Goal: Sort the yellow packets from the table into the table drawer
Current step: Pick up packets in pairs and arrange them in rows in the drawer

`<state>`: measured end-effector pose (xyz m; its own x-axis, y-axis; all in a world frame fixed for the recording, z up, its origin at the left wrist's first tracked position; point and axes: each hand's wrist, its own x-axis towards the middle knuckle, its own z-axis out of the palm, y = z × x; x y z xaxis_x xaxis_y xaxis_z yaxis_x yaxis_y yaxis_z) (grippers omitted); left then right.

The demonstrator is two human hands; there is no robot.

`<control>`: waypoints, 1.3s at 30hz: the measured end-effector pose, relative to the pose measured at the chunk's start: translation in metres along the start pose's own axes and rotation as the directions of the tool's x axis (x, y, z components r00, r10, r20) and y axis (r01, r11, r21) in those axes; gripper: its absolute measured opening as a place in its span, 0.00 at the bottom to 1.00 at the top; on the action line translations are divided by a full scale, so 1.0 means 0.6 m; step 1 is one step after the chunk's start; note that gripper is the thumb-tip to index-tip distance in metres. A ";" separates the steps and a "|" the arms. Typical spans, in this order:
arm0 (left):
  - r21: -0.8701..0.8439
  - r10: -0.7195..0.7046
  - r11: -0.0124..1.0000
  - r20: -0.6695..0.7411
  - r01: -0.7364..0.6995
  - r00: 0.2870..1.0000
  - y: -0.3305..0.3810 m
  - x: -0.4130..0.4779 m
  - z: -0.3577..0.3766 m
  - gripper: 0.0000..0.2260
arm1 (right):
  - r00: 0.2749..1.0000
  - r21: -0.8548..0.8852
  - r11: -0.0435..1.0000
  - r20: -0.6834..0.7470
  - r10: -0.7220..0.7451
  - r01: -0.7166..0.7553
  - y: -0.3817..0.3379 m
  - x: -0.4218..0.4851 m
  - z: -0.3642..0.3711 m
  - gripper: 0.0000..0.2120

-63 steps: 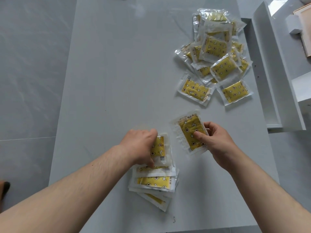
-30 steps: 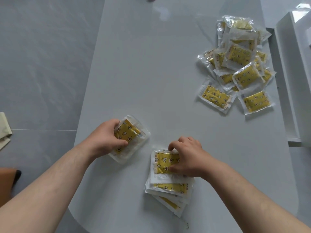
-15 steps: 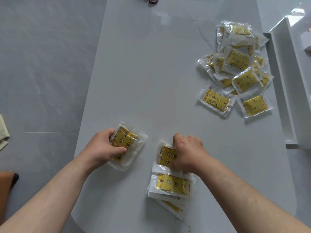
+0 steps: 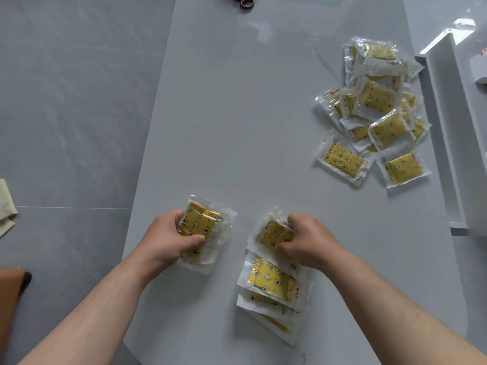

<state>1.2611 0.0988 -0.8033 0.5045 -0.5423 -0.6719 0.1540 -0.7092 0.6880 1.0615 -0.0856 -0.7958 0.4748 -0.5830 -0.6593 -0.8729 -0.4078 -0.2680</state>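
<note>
Head view, looking down on the grey table [image 4: 237, 114].

Left hand [image 4: 168, 239], 7 o'clock: fingers and thumb are curled round a small bundle of yellow packets [image 4: 204, 227], with the thumb across the printed face. The bundle is low at the tabletop; I cannot tell whether it touches. The grip and spot match half a second ago. Two seconds ago this hand lay on the stack instead.

Right hand [image 4: 308, 242], 6 o'clock: it is clenched on the top packet [image 4: 274, 233] of the near stack [image 4: 271, 280], pinching its far end. The wrapper is crumpled and bunched more than half a second ago. A second ago my fingers lay flatter over this packet. Two seconds ago this hand held a single packet off to the stack's right.

The stack is fanned and overlapping toward me, near the left bundle but apart from it.

A loose heap of yellow packets [image 4: 379, 101] sits at 2 o'clock, well apart from both hands, its shape unchanged. Two packets lie flat at its near edge.

An open white drawer [image 4: 442, 114] runs along the table's right edge at 3 o'clock, just beside the heap.

Scissors handles [image 4: 246, 0] are at 12 o'clock, at the top edge, showing more than before.

On the floor there is a pale cloth [image 4: 5, 206] at 9 o'clock and a brown object [image 4: 10, 299] at 8 o'clock.
</note>
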 end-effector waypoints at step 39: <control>-0.637 0.233 0.769 0.212 -0.046 0.949 0.405 -0.560 -0.197 0.20 | 0.989 0.989 -0.075 -0.123 0.082 0.129 -0.190 -0.641 -0.382 0.12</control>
<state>1.2296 0.1616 -0.3779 0.3347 -0.7752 -0.5357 0.6364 -0.2333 0.7352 1.0041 0.0243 -0.3506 0.4120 -0.6961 -0.5879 0.0152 0.6504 -0.7594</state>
